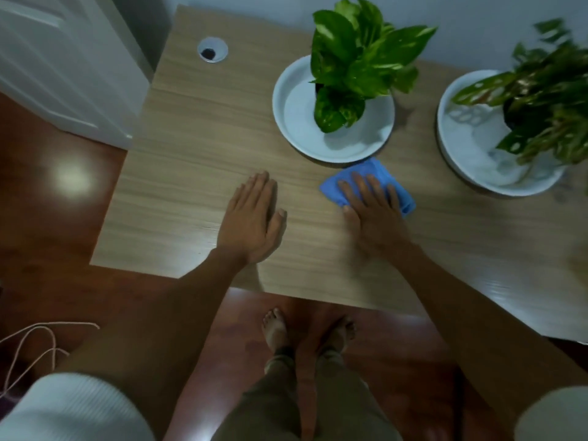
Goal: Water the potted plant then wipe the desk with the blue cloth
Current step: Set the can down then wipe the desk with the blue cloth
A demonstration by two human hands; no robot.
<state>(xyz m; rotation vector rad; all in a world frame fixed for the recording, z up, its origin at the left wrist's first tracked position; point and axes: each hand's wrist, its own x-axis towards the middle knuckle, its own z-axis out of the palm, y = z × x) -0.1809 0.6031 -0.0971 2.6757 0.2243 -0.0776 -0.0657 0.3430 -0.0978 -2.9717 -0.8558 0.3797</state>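
A blue cloth (pixel 372 171) lies bunched on the wooden desk (pixel 191 138), just in front of the nearer saucer. My right hand (pixel 374 214) presses flat on it, fingers spread over the cloth. My left hand (pixel 253 218) rests flat and empty on the bare desk to the left, fingers together. A green potted plant (pixel 356 58) stands in a white saucer (pixel 299 122) at the back middle. A second potted plant (pixel 547 100) with holed leaves sits in another white saucer (pixel 461 148) at the right.
A round cable hole (pixel 212 50) is set in the desk's back left. A white door (pixel 63 58) stands to the left. A thin cord (pixel 35 345) lies on the red-brown floor. My bare feet (pixel 305 329) stand at the desk's front edge.
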